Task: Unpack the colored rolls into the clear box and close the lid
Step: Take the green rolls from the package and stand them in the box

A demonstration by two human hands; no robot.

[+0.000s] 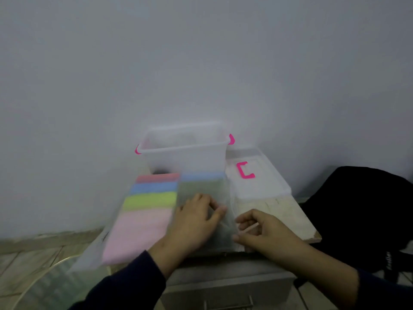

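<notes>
Barely begun: box point(185, 151) at centre frame empty, lid point(257, 175) off at its right, rolls point(147, 204) bagged below it, both hands point(196, 222) pinching a second bag point(207, 198).

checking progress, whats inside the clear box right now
Nothing visible through the clear box; it looks empty, though the view is blurry. The colored rolls still lie packed in front.
</notes>
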